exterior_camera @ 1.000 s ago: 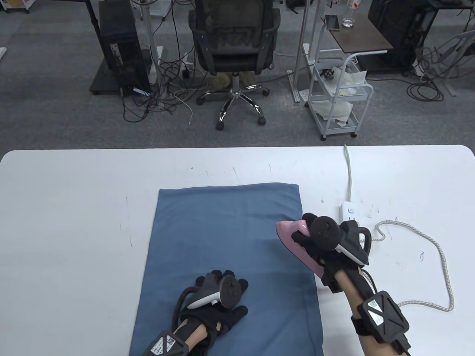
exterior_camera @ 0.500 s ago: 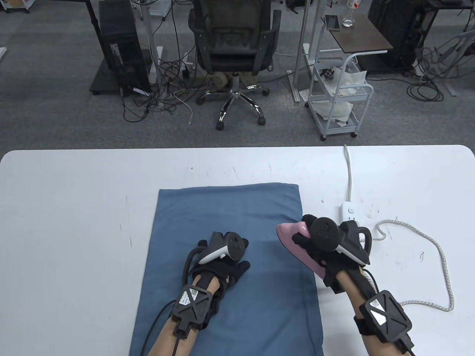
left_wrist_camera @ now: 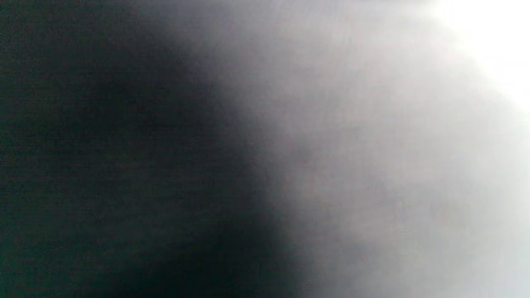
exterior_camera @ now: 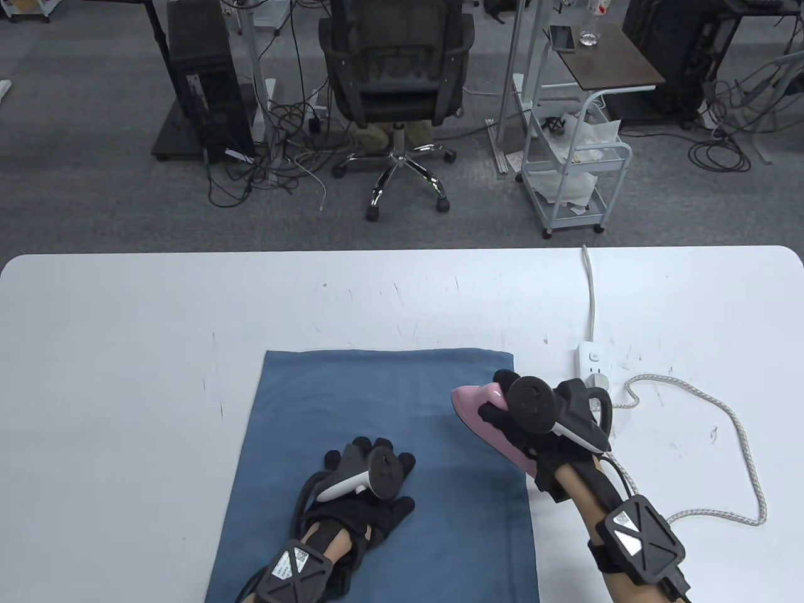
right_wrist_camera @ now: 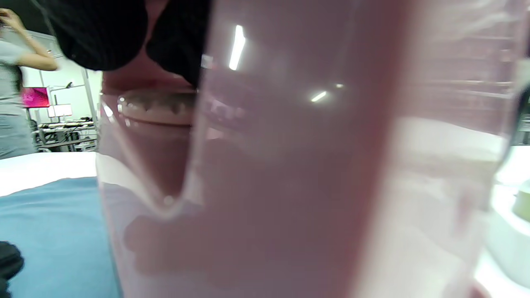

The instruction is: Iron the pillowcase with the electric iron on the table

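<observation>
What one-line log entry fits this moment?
left hand rests on pillowcase | right hand grips iron at its right edge

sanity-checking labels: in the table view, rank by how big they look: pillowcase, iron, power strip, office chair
1. pillowcase, by far the largest area
2. office chair, though farther from the camera, so its true size is unsure
3. iron, partly hidden under the right hand
4. power strip, smallest

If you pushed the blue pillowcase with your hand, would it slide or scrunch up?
Probably both. The pillowcase is thin cloth lying flat on a smooth white table, so it could slide easily. It looks floppy, so a push from one edge would likely wrinkle it. The left hand resting flat on it probably helps keep it from shifting.
</observation>
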A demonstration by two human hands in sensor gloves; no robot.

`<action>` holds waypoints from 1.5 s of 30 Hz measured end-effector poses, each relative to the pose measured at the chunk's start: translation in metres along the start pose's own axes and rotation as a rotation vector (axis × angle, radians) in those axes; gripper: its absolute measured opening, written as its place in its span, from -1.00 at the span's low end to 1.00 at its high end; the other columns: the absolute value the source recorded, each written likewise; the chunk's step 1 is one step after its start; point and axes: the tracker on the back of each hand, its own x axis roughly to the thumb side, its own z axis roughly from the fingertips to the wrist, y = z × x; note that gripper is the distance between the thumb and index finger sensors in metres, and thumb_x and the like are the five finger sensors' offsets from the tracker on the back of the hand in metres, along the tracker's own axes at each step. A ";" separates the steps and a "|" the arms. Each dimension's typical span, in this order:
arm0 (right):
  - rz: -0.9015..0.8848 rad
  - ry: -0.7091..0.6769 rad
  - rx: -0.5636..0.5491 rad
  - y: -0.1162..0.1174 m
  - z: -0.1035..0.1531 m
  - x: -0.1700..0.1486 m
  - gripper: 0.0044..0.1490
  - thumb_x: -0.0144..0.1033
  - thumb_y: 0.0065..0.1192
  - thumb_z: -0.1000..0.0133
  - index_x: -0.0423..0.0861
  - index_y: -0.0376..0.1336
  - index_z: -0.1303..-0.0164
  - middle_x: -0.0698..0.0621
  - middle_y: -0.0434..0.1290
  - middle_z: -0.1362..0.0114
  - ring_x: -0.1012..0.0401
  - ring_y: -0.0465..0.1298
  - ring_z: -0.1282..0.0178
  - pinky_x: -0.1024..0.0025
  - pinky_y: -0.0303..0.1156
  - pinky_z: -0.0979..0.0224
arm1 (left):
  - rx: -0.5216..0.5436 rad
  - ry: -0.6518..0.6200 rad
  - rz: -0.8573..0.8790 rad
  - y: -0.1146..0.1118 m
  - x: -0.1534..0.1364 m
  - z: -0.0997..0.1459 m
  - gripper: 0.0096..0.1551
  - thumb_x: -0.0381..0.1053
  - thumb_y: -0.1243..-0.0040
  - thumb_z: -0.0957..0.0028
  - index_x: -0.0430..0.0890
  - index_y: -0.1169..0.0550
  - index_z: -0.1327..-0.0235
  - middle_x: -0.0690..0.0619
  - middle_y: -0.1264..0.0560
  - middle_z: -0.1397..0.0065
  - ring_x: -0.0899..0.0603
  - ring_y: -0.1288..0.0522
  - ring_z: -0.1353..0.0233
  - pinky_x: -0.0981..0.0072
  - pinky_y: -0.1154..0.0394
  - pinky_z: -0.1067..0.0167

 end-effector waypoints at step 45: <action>0.147 -0.111 0.183 0.060 -0.050 0.076 -0.14 0.15 0.19 -0.03 -0.13 0.21 -0.43 0.17 0.59 0.17 0.31 0.63 0.35 0.23 0.65 -0.03 | -0.012 -0.004 -0.009 -0.013 0.005 0.012 -0.13 0.44 0.51 0.01 0.37 0.57 -0.29 0.14 0.79 -0.42 -0.22 0.83 -0.43 -0.43 0.70 -0.24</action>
